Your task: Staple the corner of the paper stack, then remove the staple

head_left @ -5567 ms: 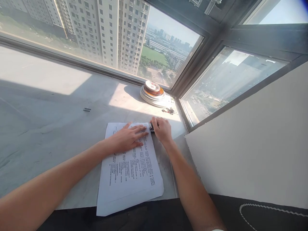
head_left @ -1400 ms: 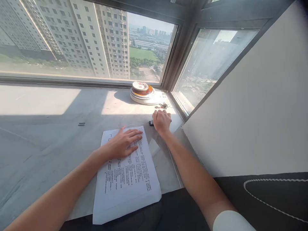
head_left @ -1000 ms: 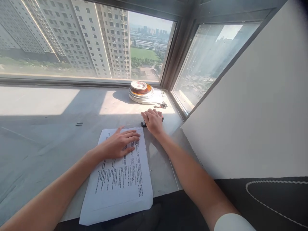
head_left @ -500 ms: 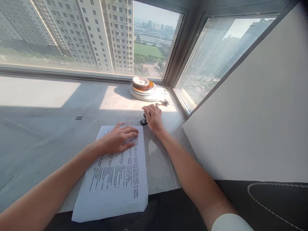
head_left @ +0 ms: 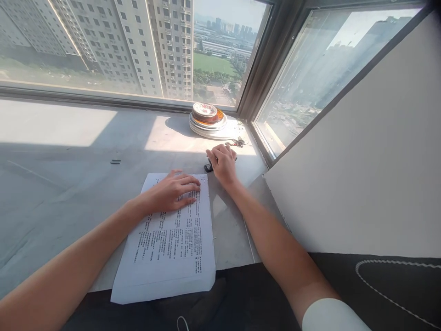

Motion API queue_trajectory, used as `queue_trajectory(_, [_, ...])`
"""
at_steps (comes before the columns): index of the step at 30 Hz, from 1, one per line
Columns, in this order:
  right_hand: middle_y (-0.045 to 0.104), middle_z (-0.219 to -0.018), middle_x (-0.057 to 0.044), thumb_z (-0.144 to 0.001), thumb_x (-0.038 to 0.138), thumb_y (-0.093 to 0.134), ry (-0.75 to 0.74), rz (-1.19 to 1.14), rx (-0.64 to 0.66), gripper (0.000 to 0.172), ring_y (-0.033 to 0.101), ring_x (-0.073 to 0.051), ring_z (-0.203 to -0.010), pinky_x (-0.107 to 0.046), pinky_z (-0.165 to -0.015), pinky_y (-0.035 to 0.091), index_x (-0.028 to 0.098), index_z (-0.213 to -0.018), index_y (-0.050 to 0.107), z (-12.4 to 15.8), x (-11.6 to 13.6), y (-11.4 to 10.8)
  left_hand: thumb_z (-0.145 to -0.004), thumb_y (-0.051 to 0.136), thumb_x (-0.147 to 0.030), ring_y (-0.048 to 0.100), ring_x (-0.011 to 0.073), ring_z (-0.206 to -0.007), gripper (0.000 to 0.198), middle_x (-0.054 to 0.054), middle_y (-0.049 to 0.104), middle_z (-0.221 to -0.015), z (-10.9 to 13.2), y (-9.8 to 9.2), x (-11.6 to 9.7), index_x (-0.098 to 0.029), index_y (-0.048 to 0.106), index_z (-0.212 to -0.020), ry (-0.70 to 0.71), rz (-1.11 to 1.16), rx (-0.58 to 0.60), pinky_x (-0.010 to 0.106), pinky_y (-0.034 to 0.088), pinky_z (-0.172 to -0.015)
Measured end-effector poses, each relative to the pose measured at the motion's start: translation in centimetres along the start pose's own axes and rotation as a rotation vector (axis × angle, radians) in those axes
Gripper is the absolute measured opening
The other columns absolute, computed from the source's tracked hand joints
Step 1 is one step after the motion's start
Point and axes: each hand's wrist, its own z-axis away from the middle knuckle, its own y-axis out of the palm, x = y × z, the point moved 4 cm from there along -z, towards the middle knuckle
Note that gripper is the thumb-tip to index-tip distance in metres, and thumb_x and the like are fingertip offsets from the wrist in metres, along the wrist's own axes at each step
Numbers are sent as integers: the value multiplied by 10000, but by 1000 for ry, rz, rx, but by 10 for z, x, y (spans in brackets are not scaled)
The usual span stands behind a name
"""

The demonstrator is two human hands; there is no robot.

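Note:
Printed paper sheets (head_left: 165, 276) lie on the pale stone sill, and their near edge hangs a little over its front. My left hand (head_left: 175, 191) rests flat on the upper part of the paper with fingers spread. Just beyond the paper's top right corner, my right hand (head_left: 223, 164) is closed over a small black stapler (head_left: 208, 168). Only the stapler's front end and a bit of its back show; my fingers hide the rest. The stapler sits on the sill, apart from the paper.
A stack of plates (head_left: 208, 124) stands by the window corner, with keys (head_left: 239, 143) in front of it. Two short dark strips (head_left: 115, 162) lie on the sill (head_left: 69, 197) to the left. A white panel (head_left: 372, 161) rises on the right, near a braided cord (head_left: 379, 294).
The whole view has shifted slightly, so everything sits a little higher and further right. Both hands, the paper and the stapler keep about the same places on the sill.

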Motion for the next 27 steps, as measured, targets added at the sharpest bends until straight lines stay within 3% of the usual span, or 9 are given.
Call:
queue_trajectory(9, [696,-918,-56,-1204,465,326,170,-50,-68,601,579,-236,-1021,-423,-1087,316,227,-729,606,-1,-14,2,-1115,554,-462,654,351,-1339,397,102,676,-1550,-1,-1,-1,-296,709,-1442,-49,-55,21,585,424,-1181])
queue_trajectory(14, [704,-892,-53,-1205,423,314,188,-66,-68,602,600,-230,-1021,-422,-1117,309,224,-719,609,-1,-13,3,-1095,577,-481,598,371,-1430,420,94,593,-1651,-1,0,-3,-302,691,-1457,-81,-60,50,630,329,-1260])
queue_trajectory(20, [671,-830,-36,-1201,442,308,179,-142,-96,616,597,-230,-986,-431,-1135,317,223,-673,539,-1,-14,3,-1117,527,-507,464,374,-1586,576,93,466,-1759,-1,3,-4,-318,504,-1661,-97,-48,132,646,216,-1327])
queue_trajectory(27, [654,-811,-33,-1196,450,324,178,-169,-100,605,608,-241,-1009,-454,-1152,321,224,-671,522,-1,-15,3,-1105,548,-476,496,377,-1563,532,78,507,-1732,-1,2,-3,-346,565,-1620,-87,-40,105,668,223,-1322])
